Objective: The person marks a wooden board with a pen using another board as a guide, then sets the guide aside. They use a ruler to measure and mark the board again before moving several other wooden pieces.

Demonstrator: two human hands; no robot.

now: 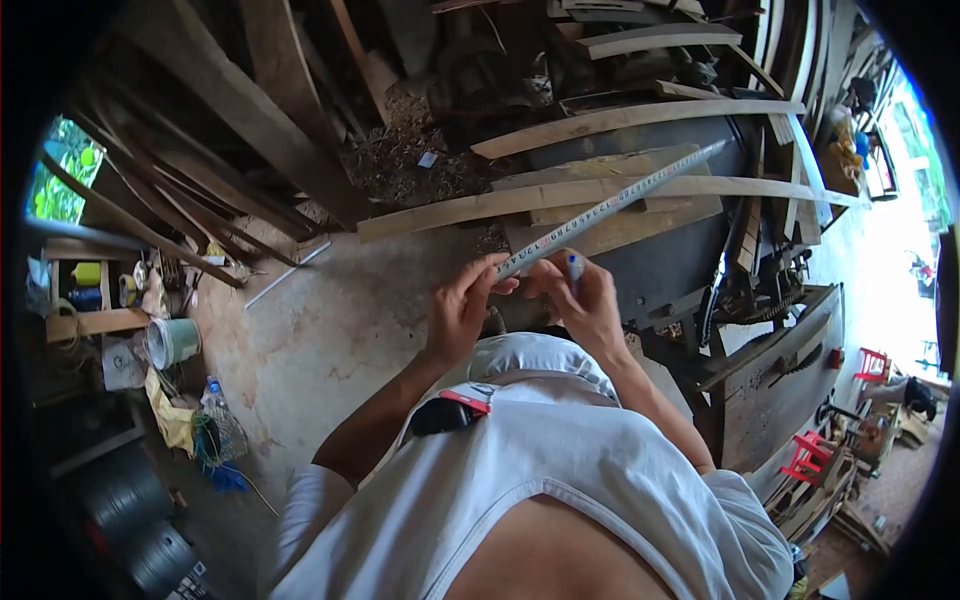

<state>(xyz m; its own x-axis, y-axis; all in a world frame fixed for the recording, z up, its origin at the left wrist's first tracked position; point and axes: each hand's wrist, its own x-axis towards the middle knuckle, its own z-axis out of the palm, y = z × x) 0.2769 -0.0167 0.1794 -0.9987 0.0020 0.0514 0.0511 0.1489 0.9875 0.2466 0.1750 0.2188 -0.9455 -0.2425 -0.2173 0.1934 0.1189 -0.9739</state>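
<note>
My left hand [464,308] is closed on the near end of a long pale ruler [610,208] with black numbers and some red marks. The ruler slants away to the upper right, above the wooden strips. Close beside it, my right hand [590,305] grips a marker pen [574,268], its blue end pointing up. The right fingers are bent near the ruler's near end; whether they touch it is hard to tell. Beyond the hands, a long curved wooden strip [430,214] lies across a dark machine table [650,255].
More curved strips [640,118] and boards lie farther back. Tall planks [240,95] lean at the left. A bucket [172,342] and bagged bottles [218,415] stand on the left floor. Red stools [806,457] are at the right. A red and black object [452,411] rests against my shirt.
</note>
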